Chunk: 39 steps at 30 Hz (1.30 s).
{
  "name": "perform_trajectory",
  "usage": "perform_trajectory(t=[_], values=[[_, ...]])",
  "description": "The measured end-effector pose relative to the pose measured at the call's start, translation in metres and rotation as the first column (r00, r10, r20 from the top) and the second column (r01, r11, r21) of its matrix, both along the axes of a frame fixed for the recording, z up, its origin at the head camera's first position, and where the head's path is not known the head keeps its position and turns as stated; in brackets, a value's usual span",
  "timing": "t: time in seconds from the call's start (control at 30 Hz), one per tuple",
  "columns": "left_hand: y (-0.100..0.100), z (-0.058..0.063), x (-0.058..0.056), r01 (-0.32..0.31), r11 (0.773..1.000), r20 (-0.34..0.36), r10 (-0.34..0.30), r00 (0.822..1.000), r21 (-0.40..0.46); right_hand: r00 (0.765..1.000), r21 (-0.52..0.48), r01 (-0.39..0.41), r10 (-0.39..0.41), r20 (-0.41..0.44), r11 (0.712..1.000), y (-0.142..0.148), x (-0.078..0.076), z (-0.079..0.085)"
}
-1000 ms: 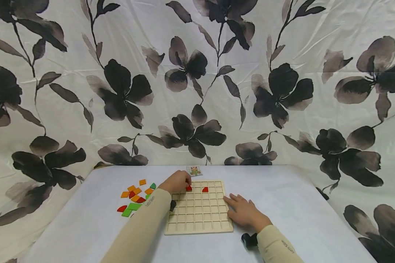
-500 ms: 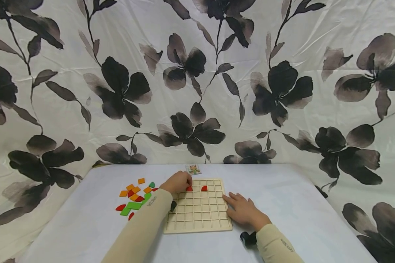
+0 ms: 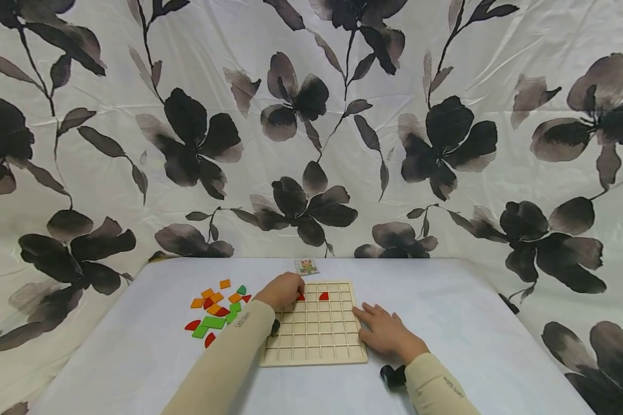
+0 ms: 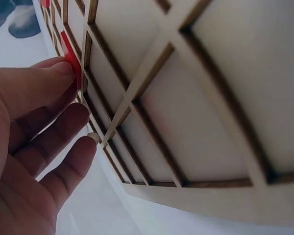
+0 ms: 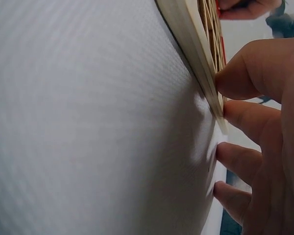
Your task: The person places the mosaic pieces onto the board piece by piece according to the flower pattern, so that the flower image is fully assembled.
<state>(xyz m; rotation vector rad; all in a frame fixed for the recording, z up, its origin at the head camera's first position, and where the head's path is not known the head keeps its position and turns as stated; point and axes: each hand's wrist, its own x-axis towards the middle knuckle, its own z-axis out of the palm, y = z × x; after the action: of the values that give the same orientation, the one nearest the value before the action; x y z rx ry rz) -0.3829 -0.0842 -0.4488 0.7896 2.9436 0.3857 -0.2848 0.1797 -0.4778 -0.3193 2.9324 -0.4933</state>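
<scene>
In the head view a pale wooden board (image 3: pixel 316 334) with a raised square grid lies on the white table. At its far left part my left hand (image 3: pixel 281 290) pinches a red piece (image 4: pixel 71 59) between thumb and fingers, set against the grid; the hand hides much of it in the head view. Another red quarter-round piece (image 3: pixel 324 296) sits in a far-row cell. My right hand (image 3: pixel 386 332) touches the board's right edge with thumb and index finger, as the right wrist view shows, its other fingers extended over the cloth.
Left of the board lie loose orange pieces (image 3: pixel 225 284), green pieces (image 3: pixel 214 322) and red pieces (image 3: pixel 210 340). A small patterned card (image 3: pixel 306 266) lies beyond the board. A flower-print cloth (image 3: pixel 311 144) hangs behind the table.
My left hand has shifted very slightly right over the board, and less of the red piece shows in the head view. My right hand stays at the board's edge.
</scene>
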Motion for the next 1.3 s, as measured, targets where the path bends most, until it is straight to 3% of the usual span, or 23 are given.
perform_trajectory(t=[0.57, 0.73, 0.93, 1.3], values=[[-0.006, -0.001, 0.010, -0.014, 1.000, -0.055, 0.013, 0.998, -0.002, 1.000, -0.003, -0.003, 0.003, 0.003, 1.000, -0.002, 0.002, 0.000], [-0.015, -0.002, 0.012, -0.045, 0.999, -0.048, 0.047, 0.998, 0.025, 1.000, 0.000, -0.004, 0.004, 0.008, 1.000, -0.002, 0.002, 0.000], [-0.032, 0.007, 0.017, -0.092, 0.994, -0.019, 0.093, 0.995, 0.062, 1.000, 0.011, -0.013, 0.013, 0.008, 1.000, -0.001, 0.001, 0.000], [-0.073, 0.030, 0.023, -0.161, 0.986, -0.008, 0.162, 0.987, 0.043, 1.000, 0.007, -0.019, 0.019, 0.008, 1.000, 0.001, 0.000, 0.001]])
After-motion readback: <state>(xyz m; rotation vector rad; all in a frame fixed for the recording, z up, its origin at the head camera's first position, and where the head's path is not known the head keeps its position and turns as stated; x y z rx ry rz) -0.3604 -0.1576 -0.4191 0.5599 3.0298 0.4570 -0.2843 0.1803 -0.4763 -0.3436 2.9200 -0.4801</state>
